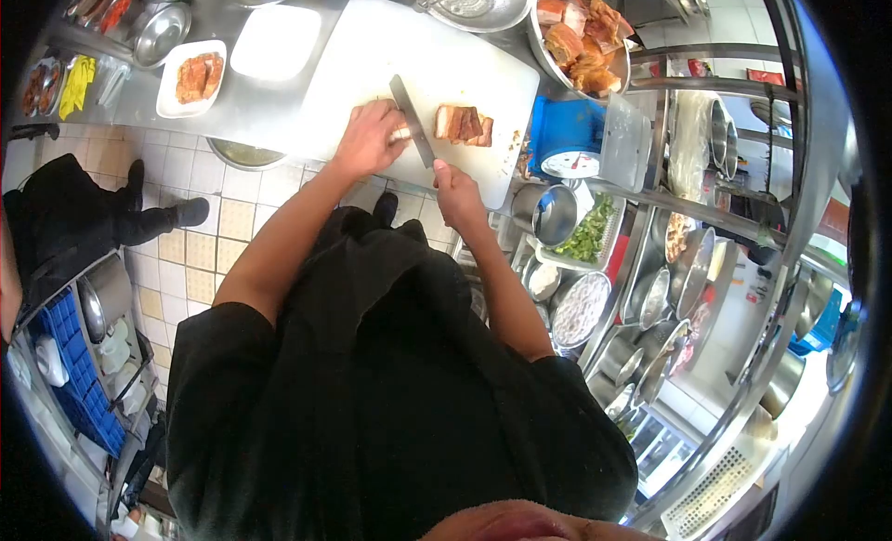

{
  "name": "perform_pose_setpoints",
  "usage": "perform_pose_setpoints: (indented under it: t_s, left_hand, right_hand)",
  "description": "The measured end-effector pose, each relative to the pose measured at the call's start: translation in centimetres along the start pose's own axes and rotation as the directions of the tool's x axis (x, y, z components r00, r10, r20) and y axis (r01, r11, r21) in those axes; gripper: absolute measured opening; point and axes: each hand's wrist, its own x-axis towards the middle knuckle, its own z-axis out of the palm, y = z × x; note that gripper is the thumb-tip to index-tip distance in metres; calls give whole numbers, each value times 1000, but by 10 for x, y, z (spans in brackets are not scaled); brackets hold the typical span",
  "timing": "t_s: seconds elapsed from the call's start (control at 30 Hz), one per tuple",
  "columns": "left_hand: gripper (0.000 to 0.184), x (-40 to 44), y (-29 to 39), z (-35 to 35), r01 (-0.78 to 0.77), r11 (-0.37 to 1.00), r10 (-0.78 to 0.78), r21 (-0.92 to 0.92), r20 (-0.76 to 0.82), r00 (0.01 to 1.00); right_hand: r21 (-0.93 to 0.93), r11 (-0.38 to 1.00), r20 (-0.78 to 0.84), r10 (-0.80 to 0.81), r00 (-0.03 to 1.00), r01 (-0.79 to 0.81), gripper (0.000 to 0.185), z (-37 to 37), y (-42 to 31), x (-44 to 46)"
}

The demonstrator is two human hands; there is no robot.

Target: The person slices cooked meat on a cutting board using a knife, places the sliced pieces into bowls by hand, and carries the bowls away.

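My right hand (458,197) grips a cleaver-like knife (411,118) by its handle, the blade pointing away from me over the white cutting board (372,53). To the left of the blade, my left hand (370,137) curls its fingers over a piece of roast pork (400,133), which is mostly hidden under them. On the right side of the blade lies a browned chunk of pork belly (457,124), with small brown crumbs near the board's right edge. A white square plate (192,79) with sliced meat stands left of the board, beside a second white square plate (276,44).
A metal bowl (536,30) of large pork chunks and a blue scale (569,132) stand right of the board. Closer in are a basket of chopped greens (587,230) and several metal pots. Another person's dark-clad leg (149,216) shows at left.
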Motion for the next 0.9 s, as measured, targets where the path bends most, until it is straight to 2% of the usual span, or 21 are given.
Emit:
perform_pose_setpoints:
  t_s: [0.03, 0.07, 0.13, 0.23, 0.27, 0.33, 0.43, 0.47, 0.57, 0.67, 0.77, 0.8, 0.9]
  left_hand:
    - [37, 2, -1, 1, 18, 1000, -18, 22, 31, 999]
    - [36, 4, -3, 1, 34, 998, -37, 47, 59, 998]
    - [34, 4, -5, 2, 16, 999, -16, 29, 27, 999]
    - [31, 4, -8, 11, 6, 1000, -6, -13, -26, 1000]
    - [30, 2, -11, 13, 6, 1000, -7, -27, -43, 999]
    - [27, 5, -13, 12, 52, 999, -51, -18, 32, 998]
    - [24, 3, -9, 8, 98, 995, -97, -15, 68, 993]
    - [24, 5, -7, 7, 108, 994, -107, -18, 64, 992]
    - [31, 1, -8, 8, 124, 990, -118, -62, 89, 989]
    - [40, 6, 9, 19, 26, 993, -8, 117, -151, 988]
    - [42, 13, 13, 33, -23, 918, -42, 397, 156, 987]
    - [37, 13, 5, 33, -77, 902, -17, 425, 212, 977]
    - [33, 26, -29, 7, -189, 886, 44, 423, 330, 943]
  right_hand:
    - [-40, 998, -19, -49, 999, 48, 58, 1, -1, -2]
    - [-32, 999, 4, -21, 1000, 21, 57, -2, -4, -5]
    - [-14, 999, 56, 36, 998, -36, 54, -11, -14, -13]
    - [-54, 999, 57, -1, 998, 4, 52, -10, -5, -11]
    - [-86, 985, 35, -146, 989, 149, 51, 4, 5, 7]
    - [-154, 898, 10, -416, 909, 413, 50, 40, 29, 46]
    - [-39, 985, -33, -169, 985, 168, 50, 36, -9, 46]
    - [-57, 981, -61, -187, 980, 183, 53, 39, -2, 47]
    - [118, 992, 28, 41, 999, -44, 57, 15, -12, 36]
    - [147, 988, -33, 49, 998, -44, 61, -8, -4, 29]
    - [298, 950, 22, 94, 995, -96, 60, -40, -20, 6]
    - [359, 926, 55, 109, 993, -121, 60, -49, -24, -6]
    - [457, 885, 17, 95, 995, -92, 58, -50, -2, -31]
